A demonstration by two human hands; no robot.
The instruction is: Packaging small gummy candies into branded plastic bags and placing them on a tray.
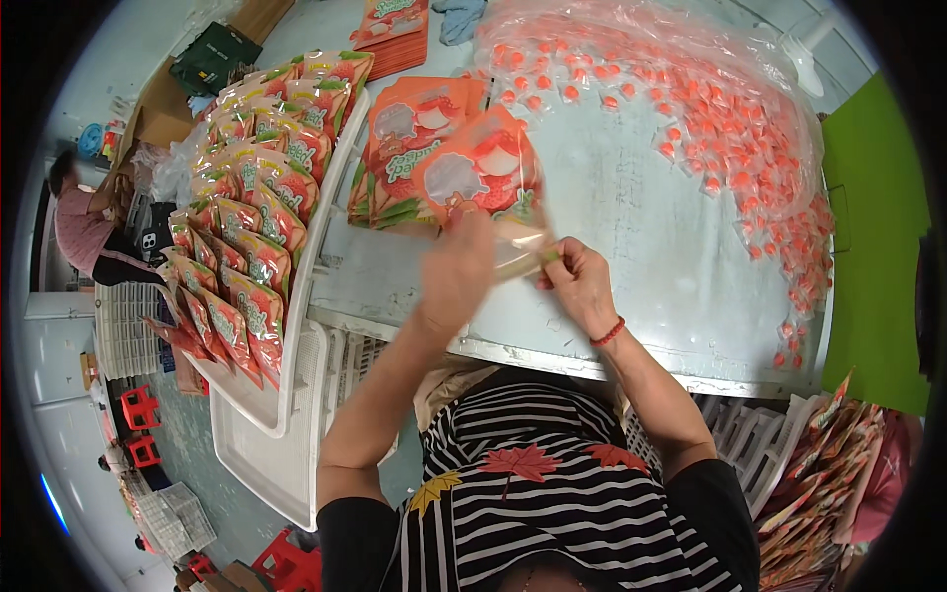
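An orange stand-up pouch (496, 158) with fruit pictures and a clear window lies slantwise over a stack of similar pouches (419, 111) on the table. My right hand (580, 281) is closed, its thumb and fingers pinching the pouch's near right edge. My left hand (459, 271) is over the pouch's near left part, smeared by motion, and its fingers cannot be made out. The pouch's near edge is also blurred and shiny between my hands.
A white tray (284, 400) of filled pouches (261, 257) stands at left. Small wrapped orange-red pieces (740, 178) spread from a clear plastic bag across the table's right. A green panel (873, 247) borders the right edge. Another person (87, 222) is at far left.
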